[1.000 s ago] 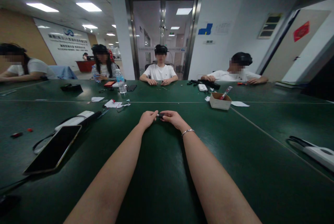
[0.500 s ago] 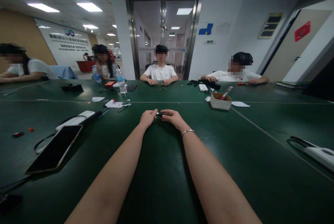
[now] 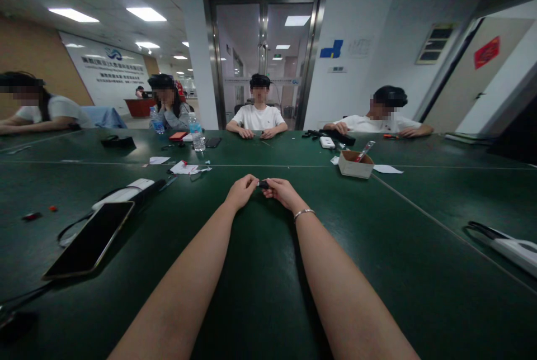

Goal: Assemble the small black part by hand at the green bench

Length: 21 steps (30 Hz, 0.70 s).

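Observation:
Over the middle of the green table (image 3: pixel 260 270), a small black object (image 3: pixel 263 184) with a silvery left end sits between my two hands. My left hand (image 3: pixel 243 191) has its fingers closed at the silvery end. The black part is pinched by the fingers of my right hand (image 3: pixel 284 193), which has a silver bracelet (image 3: pixel 304 213) at the wrist. Fingers cover part of the object, and what it is cannot be made out.
To the left lie a phone (image 3: pixel 90 240), a white device (image 3: pixel 121 193) and small red pieces. Farther back are paper scraps (image 3: pixel 183 168), a water bottle (image 3: pixel 197 135) and a small box (image 3: pixel 355 165). Several people sit across the table. Another white device (image 3: pixel 514 249) lies right.
My left hand has shifted slightly right along with the small object, and less of the black part shows between my hands. The fingers of my right hand have changed their hold a little.

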### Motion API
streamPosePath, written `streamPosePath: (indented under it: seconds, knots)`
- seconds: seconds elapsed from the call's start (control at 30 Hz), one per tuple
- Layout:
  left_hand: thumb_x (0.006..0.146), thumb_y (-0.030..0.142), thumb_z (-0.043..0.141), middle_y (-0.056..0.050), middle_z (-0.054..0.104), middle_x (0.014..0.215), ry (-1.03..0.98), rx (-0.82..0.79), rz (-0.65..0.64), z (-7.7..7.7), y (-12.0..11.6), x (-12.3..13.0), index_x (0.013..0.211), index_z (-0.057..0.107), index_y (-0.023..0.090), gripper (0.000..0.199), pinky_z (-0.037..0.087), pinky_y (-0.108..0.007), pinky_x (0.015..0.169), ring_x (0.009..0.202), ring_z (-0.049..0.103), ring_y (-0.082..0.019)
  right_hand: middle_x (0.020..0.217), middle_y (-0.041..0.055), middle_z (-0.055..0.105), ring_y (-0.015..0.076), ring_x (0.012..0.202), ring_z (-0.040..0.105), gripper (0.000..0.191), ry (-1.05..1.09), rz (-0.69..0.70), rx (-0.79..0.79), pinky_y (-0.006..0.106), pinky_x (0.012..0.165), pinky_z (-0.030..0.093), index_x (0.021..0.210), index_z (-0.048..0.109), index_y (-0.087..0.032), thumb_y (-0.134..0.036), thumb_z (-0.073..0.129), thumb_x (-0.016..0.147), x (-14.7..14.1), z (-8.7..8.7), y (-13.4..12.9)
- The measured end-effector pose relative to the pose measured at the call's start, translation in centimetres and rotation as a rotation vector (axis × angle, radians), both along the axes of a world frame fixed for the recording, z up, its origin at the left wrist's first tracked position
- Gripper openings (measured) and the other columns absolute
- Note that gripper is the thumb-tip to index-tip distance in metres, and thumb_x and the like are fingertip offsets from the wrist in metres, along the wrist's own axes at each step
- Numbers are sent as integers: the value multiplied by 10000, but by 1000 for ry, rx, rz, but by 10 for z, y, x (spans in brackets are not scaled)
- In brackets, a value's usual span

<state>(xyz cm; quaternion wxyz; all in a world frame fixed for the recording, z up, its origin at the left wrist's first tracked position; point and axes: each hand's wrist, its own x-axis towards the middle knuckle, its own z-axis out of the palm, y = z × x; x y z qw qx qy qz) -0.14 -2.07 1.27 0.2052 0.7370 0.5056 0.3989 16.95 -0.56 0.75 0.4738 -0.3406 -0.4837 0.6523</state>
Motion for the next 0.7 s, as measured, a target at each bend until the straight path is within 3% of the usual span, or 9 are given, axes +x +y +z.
streamPosePath:
  seconds: [0.2,0.43,0.7]
  knots:
    - [874,392,413,-35,602,893,115,153,8,11,-11,7,943,560,222,235,372,-272,673,773,536,-170,579,69,601,110,474,563,224,53,-24,-20,203,494,484,768,588,-78,-233,528,919,1,-1,1]
    - [891,400,381,-40,612,885,244,82,72,11,-11,7,896,554,230,243,328,-277,620,768,542,-191,609,73,611,104,493,561,164,29,-11,12,201,505,480,795,609,-75,-211,584,884,2,-2,0]
    - [890,463,344,-39,614,793,194,-9,79,8,-7,3,786,576,215,355,306,-261,598,718,527,-183,771,88,658,101,552,581,124,-2,-2,32,200,508,505,930,649,-85,-97,646,806,4,-2,1]
